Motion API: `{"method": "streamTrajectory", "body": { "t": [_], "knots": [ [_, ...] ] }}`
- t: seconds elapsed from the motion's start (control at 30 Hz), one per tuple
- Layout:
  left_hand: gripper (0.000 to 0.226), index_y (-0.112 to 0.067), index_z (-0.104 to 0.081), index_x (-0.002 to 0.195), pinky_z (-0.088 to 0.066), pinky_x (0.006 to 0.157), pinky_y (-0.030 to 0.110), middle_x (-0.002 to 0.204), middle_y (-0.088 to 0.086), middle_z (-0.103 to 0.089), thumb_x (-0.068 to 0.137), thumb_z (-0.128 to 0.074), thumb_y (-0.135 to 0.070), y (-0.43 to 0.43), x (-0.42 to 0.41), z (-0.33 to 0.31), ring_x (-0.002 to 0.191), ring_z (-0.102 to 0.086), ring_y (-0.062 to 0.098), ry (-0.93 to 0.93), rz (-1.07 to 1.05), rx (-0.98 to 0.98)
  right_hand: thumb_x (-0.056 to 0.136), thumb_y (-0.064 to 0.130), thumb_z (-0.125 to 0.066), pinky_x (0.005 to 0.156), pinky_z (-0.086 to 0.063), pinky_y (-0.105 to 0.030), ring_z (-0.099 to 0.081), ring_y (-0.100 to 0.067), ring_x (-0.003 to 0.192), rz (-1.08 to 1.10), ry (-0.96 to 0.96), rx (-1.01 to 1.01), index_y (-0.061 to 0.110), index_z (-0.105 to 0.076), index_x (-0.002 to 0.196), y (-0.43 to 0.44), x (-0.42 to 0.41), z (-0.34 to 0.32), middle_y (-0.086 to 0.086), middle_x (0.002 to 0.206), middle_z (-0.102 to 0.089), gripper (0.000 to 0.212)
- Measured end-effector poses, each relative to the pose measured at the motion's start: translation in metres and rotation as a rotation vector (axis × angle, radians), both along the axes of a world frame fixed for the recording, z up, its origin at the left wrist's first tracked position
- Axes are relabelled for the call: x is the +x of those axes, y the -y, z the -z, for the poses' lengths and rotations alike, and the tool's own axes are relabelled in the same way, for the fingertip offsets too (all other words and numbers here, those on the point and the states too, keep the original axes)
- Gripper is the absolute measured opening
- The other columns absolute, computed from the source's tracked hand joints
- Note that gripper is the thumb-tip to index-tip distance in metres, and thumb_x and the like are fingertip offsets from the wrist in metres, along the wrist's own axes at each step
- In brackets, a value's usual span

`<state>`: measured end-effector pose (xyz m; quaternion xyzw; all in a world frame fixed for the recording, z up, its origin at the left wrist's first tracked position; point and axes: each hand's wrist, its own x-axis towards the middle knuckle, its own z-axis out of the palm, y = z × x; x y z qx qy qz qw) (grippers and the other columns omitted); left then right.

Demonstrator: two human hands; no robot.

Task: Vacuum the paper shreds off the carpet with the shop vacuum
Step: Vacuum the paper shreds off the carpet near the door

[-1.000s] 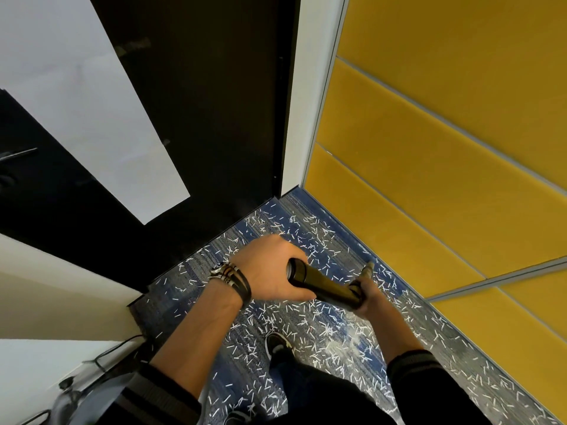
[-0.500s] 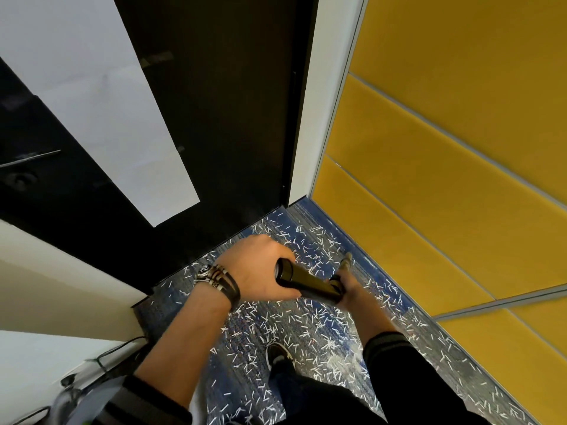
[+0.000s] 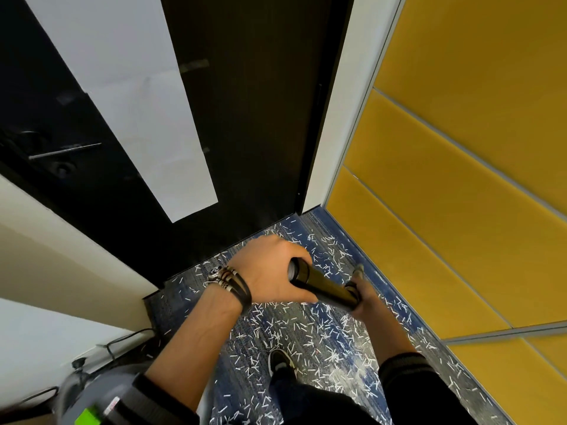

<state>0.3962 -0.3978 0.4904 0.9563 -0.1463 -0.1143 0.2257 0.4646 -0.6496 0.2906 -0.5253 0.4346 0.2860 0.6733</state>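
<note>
1. L hand (image 3: 270, 271): fingers and thumb curled round the top end of the black vac wand (image 3: 325, 286), back of the hand up. Firm wrap, not a pinch.
2. R hand (image 3: 360, 291): closed round the wand lower down, just beside the L. Most of its fingers are hidden under the tube.
3. Wand slants down and away from me toward the corner by the yellow wall panels (image 3: 460, 194). Nozzle end is hidden behind my R hand, so can't tell if it's touching the floor.
4. Shop vac body (image 3: 92, 400) is at my lower L, blurred, near the cord (image 3: 122, 342).
5. Paper shreds (image 3: 306, 329): white slivers thick over the blue-grey carpet (image 3: 224, 259), from the black door (image 3: 245, 118) back past my shoe (image 3: 280, 361) and along the wall edge.
6. Progress, my read: early. Only a thinner patch near the door sill on the L; no clean lane showing.
7. Left to do: pretty much all the carpet in view, incl. the corner and the strip along the panels.
</note>
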Motion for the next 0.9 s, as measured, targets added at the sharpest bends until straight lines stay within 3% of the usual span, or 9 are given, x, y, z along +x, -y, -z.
{"method": "streamTrajectory", "body": {
  "t": [0.13,0.27,0.37,0.5,0.63,0.77,0.9],
  "knots": [
    [0.066,-0.042,-0.065,0.127,-0.055,0.098,0.034,0.116,-0.017,-0.072,0.069,-0.085,-0.067,0.006,-0.01,0.016,0.106,-0.065,0.008,-0.017,-0.072,-0.1,0.101,0.037,-0.05,0.042,-0.053,-0.033,-0.057,-0.02,0.041,-0.007,0.01,-0.024,0.015,-0.044,0.101,-0.006,0.014,-0.004,-0.008,0.063,-0.056,0.023],
    [0.074,-0.049,-0.059,0.128,-0.055,0.101,0.039,0.118,-0.022,-0.068,0.063,-0.087,-0.07,-0.003,-0.021,0.038,0.112,-0.061,0.006,-0.085,-0.202,-0.177,0.101,0.039,-0.047,0.051,-0.055,-0.032,-0.057,-0.022,0.051,-0.045,-0.016,-0.043,0.014,-0.044,0.099,-0.012,0.016,0.006,-0.009,0.067,-0.055,0.026],
    [0.065,-0.047,-0.067,0.12,-0.057,0.095,0.032,0.106,-0.025,-0.072,0.064,-0.081,-0.075,-0.006,-0.03,0.037,0.098,-0.066,-0.002,0.025,-0.215,-0.166,0.102,0.038,-0.046,0.045,-0.054,-0.034,-0.061,-0.024,0.046,-0.006,-0.049,0.012,0.012,-0.042,0.093,-0.012,0.002,0.006,-0.009,0.069,-0.054,0.028],
    [0.065,-0.047,-0.07,0.115,-0.059,0.085,0.027,0.093,-0.026,-0.073,0.063,-0.067,-0.086,-0.013,-0.035,0.033,0.084,-0.068,-0.002,0.165,-0.3,-0.176,0.105,0.032,-0.04,0.038,-0.052,-0.04,-0.063,-0.026,0.045,-0.061,-0.073,-0.029,0.011,-0.039,0.098,-0.008,0.007,0.002,-0.01,0.076,-0.053,0.022],
    [0.054,-0.042,-0.071,0.115,-0.054,0.079,0.021,0.094,-0.021,-0.074,0.07,-0.082,-0.071,-0.008,-0.029,0.027,0.084,-0.069,0.003,0.267,-0.351,-0.216,0.102,0.032,-0.048,0.041,-0.054,-0.035,-0.063,-0.024,0.044,-0.07,-0.012,-0.057,0.011,-0.042,0.099,-0.014,0.035,-0.006,-0.011,0.074,-0.056,0.022],
    [0.051,-0.041,-0.07,0.118,-0.054,0.088,0.025,0.106,-0.018,-0.075,0.075,-0.083,-0.064,0.005,-0.018,0.022,0.096,-0.069,0.006,0.25,-0.279,-0.187,0.097,0.038,-0.057,0.054,-0.058,-0.04,-0.066,-0.025,0.054,-0.166,0.034,-0.118,0.012,-0.047,0.12,-0.016,0.057,0.013,-0.012,0.077,-0.063,0.037],
    [0.046,-0.041,-0.071,0.114,-0.057,0.092,0.033,0.102,-0.023,-0.073,0.075,-0.084,-0.061,0.004,-0.01,0.022,0.096,-0.066,-0.001,0.168,-0.233,-0.216,0.103,0.044,-0.043,0.046,-0.055,-0.032,-0.056,-0.023,0.051,-0.137,-0.019,-0.063,0.013,-0.045,0.099,-0.026,0.052,0.01,-0.008,0.071,-0.052,0.031]
  ]
}}
